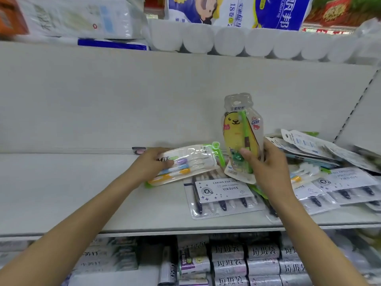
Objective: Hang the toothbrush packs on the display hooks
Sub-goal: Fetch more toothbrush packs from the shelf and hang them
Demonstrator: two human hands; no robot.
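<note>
- Left hand [153,163] grasps flat white multi-colour toothbrush pack [186,164], sideways.
- Right hand [262,162] pinches clear yellow-bear toothbrush pack [241,135] upright, hang-hole up (likely for hooking; hooks unseen).

rolls on upper shelf [226,40]: blurred | packs pile [329,149]: cut off right

On the shelf [82,193], 1 flat pack [223,196] lay in front of the 2 held packs, the bear pack [241,131] right of the multi-brush pack [185,162]; a pile [329,162] lay rightmost.
</note>
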